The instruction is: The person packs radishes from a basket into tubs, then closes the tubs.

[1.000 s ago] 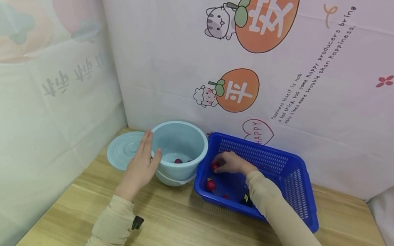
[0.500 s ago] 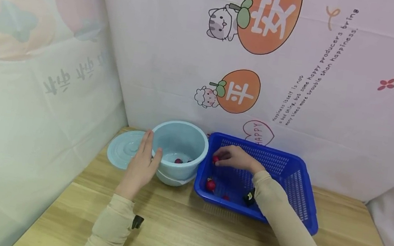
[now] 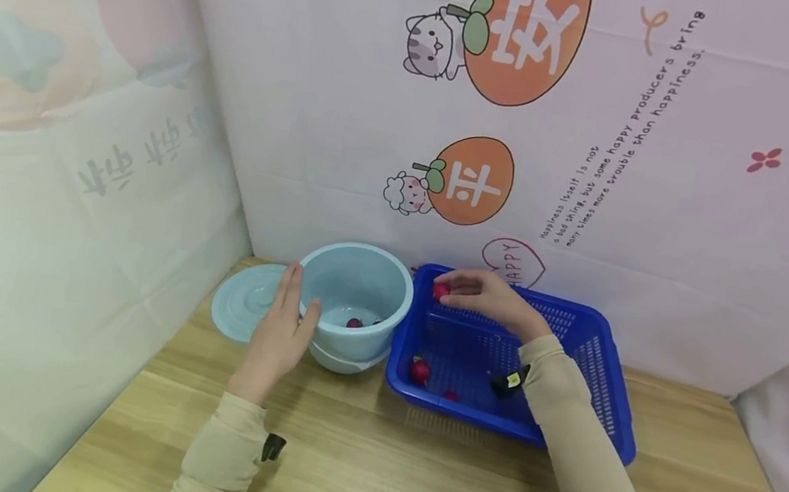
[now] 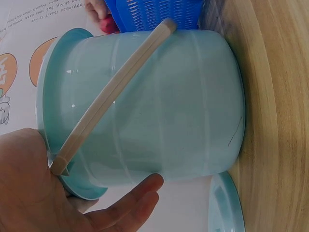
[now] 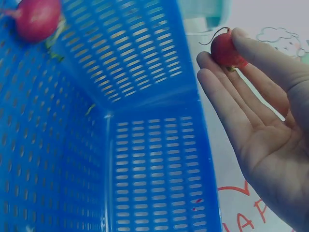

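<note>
My right hand (image 3: 489, 297) pinches a red radish (image 5: 224, 50) between thumb and fingertips, raised over the back left rim of the blue basket (image 3: 462, 414). A thin root tail shows on it in the right wrist view. Inside the basket lie another radish (image 3: 420, 370) and a smaller red piece (image 3: 450, 394) near the front left. My left hand (image 3: 275, 339) lies with straight fingers against the left side of the light blue bucket (image 4: 159, 106), by its rim. At the bucket's bottom sits a dark red radish (image 3: 354, 324), with something beside it mostly hidden.
A light blue lid (image 3: 242, 304) lies on the wooden table (image 3: 351, 450) left of the bucket, partly behind my left hand. The bucket's pale handle (image 4: 116, 92) hangs slanted down its side. A printed white cloth (image 3: 348, 147) stands behind, close to the basket.
My right hand has lifted the radish from inside the basket, up and back to its rim. The left hand stays at the bucket.
</note>
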`<control>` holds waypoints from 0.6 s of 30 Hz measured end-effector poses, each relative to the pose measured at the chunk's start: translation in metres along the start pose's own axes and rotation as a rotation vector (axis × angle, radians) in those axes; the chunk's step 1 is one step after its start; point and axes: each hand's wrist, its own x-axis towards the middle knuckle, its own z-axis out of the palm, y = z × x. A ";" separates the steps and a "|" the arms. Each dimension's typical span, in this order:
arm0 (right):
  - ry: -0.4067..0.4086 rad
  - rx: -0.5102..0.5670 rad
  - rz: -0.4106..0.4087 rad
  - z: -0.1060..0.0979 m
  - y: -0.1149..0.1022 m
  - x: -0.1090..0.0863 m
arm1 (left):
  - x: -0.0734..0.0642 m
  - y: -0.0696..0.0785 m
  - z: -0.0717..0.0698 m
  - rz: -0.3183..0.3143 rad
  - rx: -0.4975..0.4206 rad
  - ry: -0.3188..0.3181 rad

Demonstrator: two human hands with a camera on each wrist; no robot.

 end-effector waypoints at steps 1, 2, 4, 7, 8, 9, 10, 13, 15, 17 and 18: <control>0.010 0.017 -0.001 -0.001 -0.001 -0.001 | 0.000 0.000 0.000 -0.001 0.001 0.000; 0.019 0.036 -0.003 -0.002 -0.003 -0.002 | 0.000 0.000 -0.001 -0.002 0.003 0.000; 0.038 0.095 -0.016 -0.004 -0.006 -0.005 | 0.000 0.001 -0.001 -0.001 0.003 -0.002; 0.047 0.234 -0.080 -0.008 -0.012 -0.010 | -0.001 0.002 -0.001 0.003 0.002 0.000; 0.049 0.293 -0.102 -0.010 -0.014 -0.012 | -0.002 0.002 -0.001 0.003 0.002 0.001; 0.048 0.353 -0.130 -0.012 -0.016 -0.014 | -0.002 0.002 -0.001 0.003 0.000 0.000; 0.047 0.411 -0.157 -0.014 -0.017 -0.015 | -0.002 0.003 -0.001 0.003 -0.002 -0.001; 0.054 0.559 -0.221 -0.020 -0.020 -0.020 | -0.003 0.003 -0.001 -0.001 -0.002 -0.004; 0.059 0.640 -0.254 -0.023 -0.022 -0.022 | -0.002 0.003 -0.001 0.001 -0.005 -0.004; 0.061 0.709 -0.286 -0.025 -0.022 -0.022 | -0.002 0.003 -0.001 -0.001 -0.001 -0.001; 0.060 0.736 -0.303 -0.026 -0.022 -0.022 | -0.002 0.002 -0.001 -0.001 -0.002 0.001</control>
